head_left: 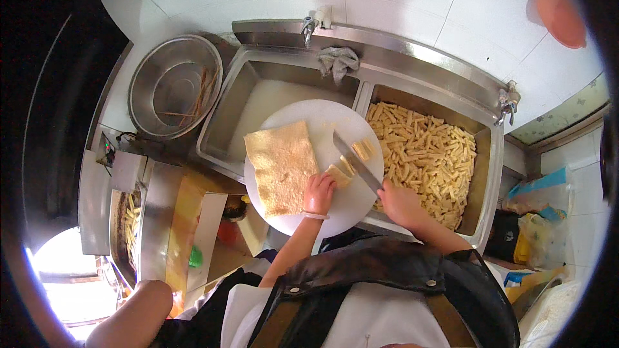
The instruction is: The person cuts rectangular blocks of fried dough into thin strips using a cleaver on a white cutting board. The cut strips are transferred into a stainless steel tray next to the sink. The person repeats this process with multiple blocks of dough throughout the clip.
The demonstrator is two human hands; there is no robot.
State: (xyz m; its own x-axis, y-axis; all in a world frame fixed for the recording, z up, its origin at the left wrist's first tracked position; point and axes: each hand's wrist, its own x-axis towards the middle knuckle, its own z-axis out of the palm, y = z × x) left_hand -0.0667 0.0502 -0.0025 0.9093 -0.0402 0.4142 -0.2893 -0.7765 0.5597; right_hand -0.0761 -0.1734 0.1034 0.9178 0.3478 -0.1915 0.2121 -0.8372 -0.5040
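A round white cutting board [338, 212] lies across the sink in front of me. My right hand [400, 204] grips the handle of a kitchen knife [357, 160], its blade slanting up and left over the board. With my left hand [319, 194] I hold down a small block of pale yellow food [340, 177], fingertips on its left end. The blade is at the block's right side, where a narrow strip [347, 164] stands. Cut strips [363, 149] lie beyond the blade. A large, porous yellow food sheet [280, 169] covers the board's left part, against my left wrist.
The right sink basin [466, 212] holds many cut strips [420, 154]. Cloudy liquid [275, 94] stands in the left basin, and a grey cloth [338, 60] hangs over its back rim. A steel bowl [174, 87] with sticks is at left. Another person's bare limb [135, 316] shows lower left.
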